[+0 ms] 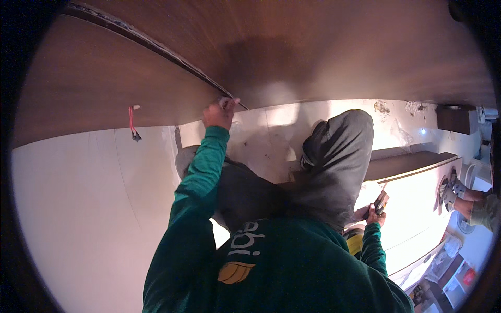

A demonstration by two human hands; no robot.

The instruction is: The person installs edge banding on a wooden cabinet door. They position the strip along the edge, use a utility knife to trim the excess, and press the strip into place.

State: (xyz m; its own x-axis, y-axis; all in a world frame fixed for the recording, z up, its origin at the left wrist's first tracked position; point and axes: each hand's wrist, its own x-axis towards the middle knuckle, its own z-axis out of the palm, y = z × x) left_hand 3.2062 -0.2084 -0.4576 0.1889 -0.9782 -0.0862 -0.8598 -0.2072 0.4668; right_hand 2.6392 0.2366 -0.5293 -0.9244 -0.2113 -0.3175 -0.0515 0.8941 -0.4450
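My left hand (219, 113) is raised to the narrow gap (172, 58) between two dark brown wood panels. Its fingers are pinched together at the lower end of this gap; a small pale bit shows at the fingertips, too small to make out. Low on the right, beside my knee, my right hand (374, 216) is closed around a dark hand tool (382, 201) with an orange-yellow patch and what looks like a thin tip. The tool's kind is unclear. One brown panel (104, 78) lies left of the gap, the other panel (323, 47) right of it.
A red cord (131, 119) with a dark end hangs from the left panel. My bent knee (344, 141) is near a brown board (407, 166). At far right are another person's sandalled feet (448, 193), a dark brown box (456, 119) and a shelf with plastic-wrapped items (443, 255).
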